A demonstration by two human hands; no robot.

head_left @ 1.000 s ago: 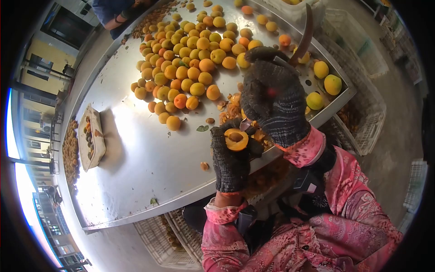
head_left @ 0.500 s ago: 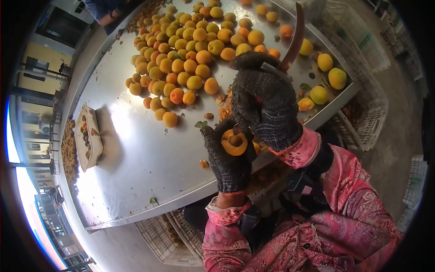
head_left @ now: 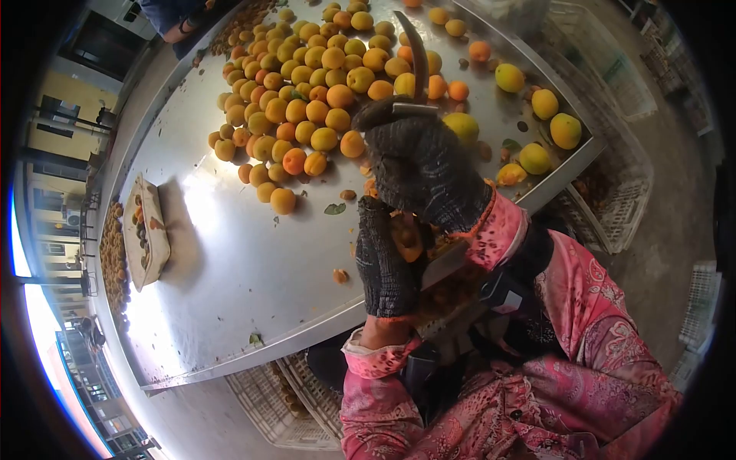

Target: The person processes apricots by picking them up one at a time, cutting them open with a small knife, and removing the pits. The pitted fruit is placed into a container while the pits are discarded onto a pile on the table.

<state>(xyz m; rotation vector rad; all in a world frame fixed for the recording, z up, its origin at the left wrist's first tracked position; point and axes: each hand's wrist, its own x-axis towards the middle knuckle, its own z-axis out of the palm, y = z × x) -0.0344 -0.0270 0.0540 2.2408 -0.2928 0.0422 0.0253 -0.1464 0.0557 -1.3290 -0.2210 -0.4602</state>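
Note:
My left hand point(head_left: 386, 264), in a dark knitted glove, is closed around an apricot half point(head_left: 407, 239) near the table's front edge. The fruit's orange cut face is partly covered by my right hand point(head_left: 429, 172), also gloved, whose lower fingers overlap it from above. In the right fist is a curved knife point(head_left: 416, 57), its blade rising past the top of the fist, away from the fruit. A yellow-green apricot point(head_left: 461, 127) lies just beside the right hand's knuckles.
Many whole apricots point(head_left: 295, 111) are heaped on the metal table point(head_left: 253, 284). A pale tray point(head_left: 157, 245) with small dark pieces stands at left, beside a row of pits point(head_left: 115, 249). Plastic crates point(head_left: 613, 218) stand at right and below. Another person's arm point(head_left: 180, 29) shows at the far edge.
My right hand has come left and down over the apricot half, covering part of it and hiding the brown pit seen earlier. The knife blade has swung left.

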